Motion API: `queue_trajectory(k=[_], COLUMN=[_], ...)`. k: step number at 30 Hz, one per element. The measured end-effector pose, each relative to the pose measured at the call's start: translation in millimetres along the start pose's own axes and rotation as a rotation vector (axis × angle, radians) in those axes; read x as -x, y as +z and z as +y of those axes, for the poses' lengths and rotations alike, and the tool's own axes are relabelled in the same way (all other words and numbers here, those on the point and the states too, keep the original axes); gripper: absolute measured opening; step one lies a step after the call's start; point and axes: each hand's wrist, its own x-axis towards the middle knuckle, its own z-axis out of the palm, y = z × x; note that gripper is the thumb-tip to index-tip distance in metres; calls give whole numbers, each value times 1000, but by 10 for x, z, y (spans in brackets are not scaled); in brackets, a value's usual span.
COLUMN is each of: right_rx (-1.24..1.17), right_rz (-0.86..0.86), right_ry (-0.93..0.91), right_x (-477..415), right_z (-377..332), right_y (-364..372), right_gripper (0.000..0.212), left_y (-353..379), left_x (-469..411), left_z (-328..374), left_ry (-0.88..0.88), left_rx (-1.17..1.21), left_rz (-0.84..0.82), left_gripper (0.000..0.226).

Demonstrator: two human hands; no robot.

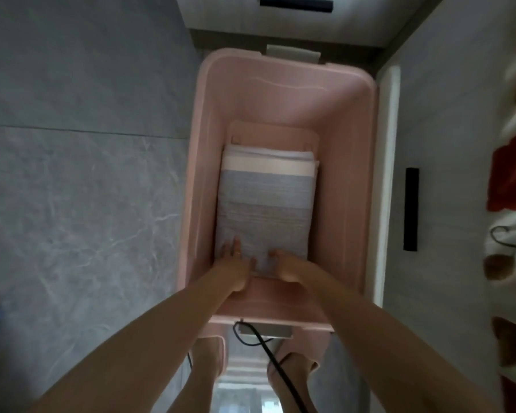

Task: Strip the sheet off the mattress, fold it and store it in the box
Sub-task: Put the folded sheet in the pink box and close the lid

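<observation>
A folded sheet [267, 204], grey-blue with a pale pink and white band at its far end, lies flat on the bottom of a deep pink plastic box [283, 93]. Both my arms reach down into the box. My left hand [234, 262] lies with straight fingers on the sheet's near left corner. My right hand [283, 263] rests on the near edge of the sheet, its fingers bent over the edge; whether they pinch the fabric is hard to tell.
The box stands on a grey marbled floor [81, 174] against white cabinets with black handles [411, 208]. A patterned red, white and brown fabric [513, 180] lies at the right. A black cable [268, 350] trails near my bare feet [292, 371].
</observation>
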Motion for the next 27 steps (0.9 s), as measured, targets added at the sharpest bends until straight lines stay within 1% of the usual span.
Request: queue_trajectory(k=[3,5,7,8,9,10,11,12,13,14,15,16,17,18,19,20,21,22,23,24,25,27], right_rx=[99,122,151,213,282,371,475,516,549,507,428,281,133,6,-93,-187,-241,-283,-316,-311,-294,-264], right_rz=[-24,4,124,207,254,388,560,765,1019,1164,1229,1227,1200,1151,1045,886,771,671,612,590,572,598], right_ry=[2,22,-7,-47,-50,-92,-163,-242,-334,-305,-175,-26,97,189,278,351,396,415,409,392,372,329], right_x=[25,-16,-94,-80,41,204,503,778,1030,1175,1227,1259,1487,1548,1612,1699,1720,1747,1794,1859,1901,2021], right_z=[1,59,222,294,299,245,131,22,-55,-47,-24,-13,-27,4,54,117,201,253,282,311,297,307], right_y=[14,118,326,365,338,265,134,7,-124,-276,-400,-453,-647,-717,-798,-911,-969,-1015,-1060,-1097,-1088,-1165], right_gripper=[52,51,44,36,31,30,35,46,58,65,66,62,59,58,58,58,53,42,31,24,22,21], left_y=[-31,-123,-262,-365,-451,-517,-604,-687,-749,-880,-1007,-1051,-1280,-1366,-1471,-1625,-1715,-1814,-1912,-1998,-2044,-2182], left_x=[-54,-18,108,210,316,420,542,669,774,926,1070,1144,1367,1471,1568,1710,1785,1872,1952,2011,2052,2156], left_z=[17,36,51,47,11,-31,-74,-125,-168,-198,-219,-237,-216,-215,-201,-165,-141,-111,-75,-28,1,63], left_ry=[19,30,63,95,144,198,241,262,270,283,276,282,285,295,311,331,357,379,406,423,440,467], left_rx=[-26,-1,26,28,16,4,-3,8,34,58,76,83,69,69,68,65,85,103,103,113,122,112], left_rz=[-77,-117,-134,-138,-145,-149,-121,-70,4,88,136,176,225,254,294,324,346,368,387,409,428,449], left_gripper=[51,50,44,39,34,31,28,27,27,28,29,30,31,32,32,32,31,31,30,30,29,29])
